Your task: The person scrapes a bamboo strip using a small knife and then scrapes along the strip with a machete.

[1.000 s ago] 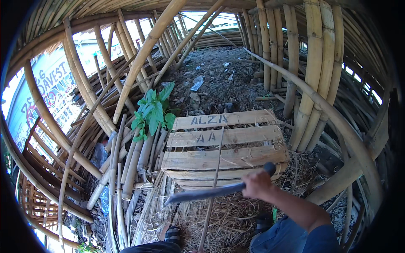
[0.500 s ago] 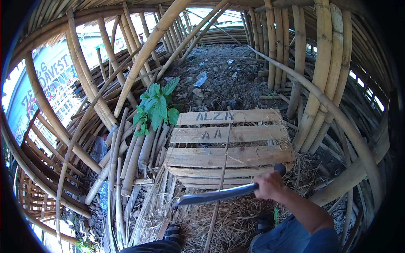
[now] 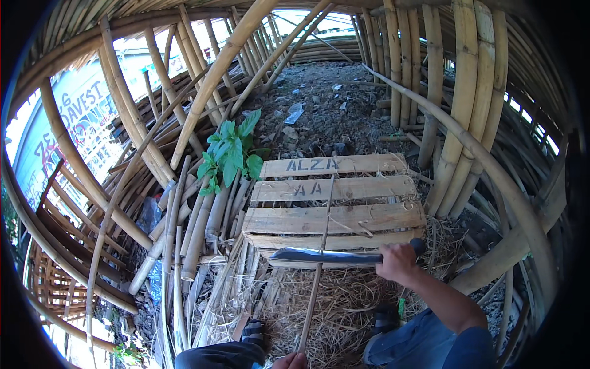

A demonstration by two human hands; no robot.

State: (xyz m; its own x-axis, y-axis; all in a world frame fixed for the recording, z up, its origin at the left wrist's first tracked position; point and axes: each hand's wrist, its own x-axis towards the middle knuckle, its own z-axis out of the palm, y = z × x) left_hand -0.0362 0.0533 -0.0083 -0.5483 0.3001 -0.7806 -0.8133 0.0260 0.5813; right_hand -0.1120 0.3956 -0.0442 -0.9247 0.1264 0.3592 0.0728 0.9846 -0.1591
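Observation:
My right hand (image 3: 398,263) is closed round the handle of a machete (image 3: 344,258), its dark blade pointing left. The blade lies across a long thin bamboo strip (image 3: 313,289); whether the two touch I cannot tell. At the lower edge my left hand (image 3: 290,361) grips the near end of that strip, only partly in view. The strip's far part rests on an upturned wooden slatted crate (image 3: 335,218) with dark stencilled marks. Short thin pieces lie on the crate's top.
Shavings (image 3: 332,301) cover the ground around my feet. Bamboo poles (image 3: 203,227) and a green leafy plant (image 3: 230,154) stand left of the crate. A long curved pole (image 3: 467,141) leans at the right. Rubble (image 3: 326,111) lies beyond the crate.
My left hand has come into view at the lower edge, holding the strip. The machete has moved up and slightly right, its blade now nearly level across the strip.

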